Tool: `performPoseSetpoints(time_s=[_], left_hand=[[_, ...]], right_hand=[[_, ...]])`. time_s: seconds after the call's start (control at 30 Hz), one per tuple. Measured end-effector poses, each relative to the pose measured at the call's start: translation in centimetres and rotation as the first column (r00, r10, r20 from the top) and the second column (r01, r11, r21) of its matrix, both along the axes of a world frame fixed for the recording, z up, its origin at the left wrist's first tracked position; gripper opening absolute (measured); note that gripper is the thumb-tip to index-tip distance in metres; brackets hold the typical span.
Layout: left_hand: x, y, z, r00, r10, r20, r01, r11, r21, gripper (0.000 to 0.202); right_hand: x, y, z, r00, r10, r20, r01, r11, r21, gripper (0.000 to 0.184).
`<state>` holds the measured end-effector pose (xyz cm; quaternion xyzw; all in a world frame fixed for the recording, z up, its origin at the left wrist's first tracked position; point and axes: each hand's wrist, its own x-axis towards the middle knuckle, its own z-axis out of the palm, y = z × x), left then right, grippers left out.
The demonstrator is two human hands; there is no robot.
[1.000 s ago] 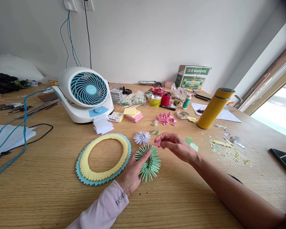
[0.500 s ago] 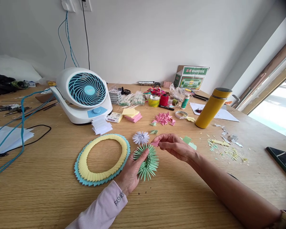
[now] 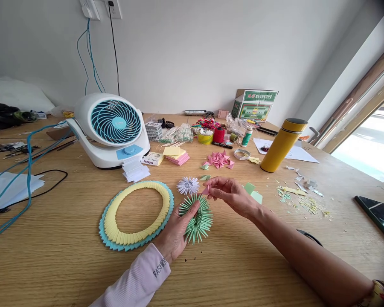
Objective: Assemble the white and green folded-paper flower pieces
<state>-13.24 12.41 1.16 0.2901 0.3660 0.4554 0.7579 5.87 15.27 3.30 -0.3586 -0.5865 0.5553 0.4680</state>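
My left hand [image 3: 176,232] grips a spiky green folded-paper ring [image 3: 201,219] that rests on the wooden table, thumb on its top and fingers curled into its middle. Just above that ring, my right hand [image 3: 232,192] pinches a small pink folded paper piece [image 3: 206,190] between thumb and fingers. A small white spiky paper flower [image 3: 187,185] lies right behind the green ring. To the left lies a large flat ring of yellow folded paper over blue [image 3: 136,214].
A white and blue desk fan [image 3: 112,130] stands at the back left with blue cables [image 3: 28,179]. Pink folded pieces [image 3: 219,159], sticky-note pads [image 3: 176,154], a tape roll [image 3: 242,153], a yellow flask [image 3: 282,145], paper scraps [image 3: 302,200] and a green box [image 3: 254,105] lie about. A dark phone [image 3: 377,213] sits far right.
My right hand has carried the pink piece slightly left and down, closer to the green ring. The left hand keeps its grip on the ring. The camera view shifted a little.
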Motion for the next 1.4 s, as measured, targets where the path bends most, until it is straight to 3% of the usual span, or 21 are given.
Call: performPoseSetpoints(time_s=[0.37,0.57,0.8,0.93,1.23,1.4], left_hand=[[0.1,-0.1,0.8,0.999,0.038,0.017,-0.038,0.999,-0.027,0.04],[0.1,-0.1,0.6,0.999,0.042,0.006,-0.042,0.998,-0.043,0.039],[0.2,-0.1,0.9,0.998,0.063,0.028,-0.06,0.995,-0.083,0.044],[0.3,-0.2,1.1,0.998,0.062,0.016,-0.06,0.995,-0.079,0.044],[0.2,-0.1,0.8,0.999,0.038,0.005,-0.038,0.996,-0.077,0.045],[0.2,-0.1,0.7,0.999,0.039,0.011,-0.038,0.996,-0.078,0.049]], right_hand=[[-0.1,-0.3,0.7,0.997,0.064,-0.032,-0.064,0.998,0.0,0.029],[-0.2,-0.2,0.8,0.999,-0.03,-0.036,0.03,1.0,-0.002,0.028],[0.1,0.6,0.0,0.971,-0.161,-0.177,0.136,0.98,-0.148,0.032],[0.2,0.7,0.0,0.966,-0.187,-0.176,0.152,0.969,-0.197,0.029],[0.4,0.6,-0.2,0.974,-0.141,-0.175,0.113,0.98,-0.161,0.028],[0.4,0.7,-0.4,0.991,-0.099,-0.089,0.094,0.994,-0.061,0.028]])
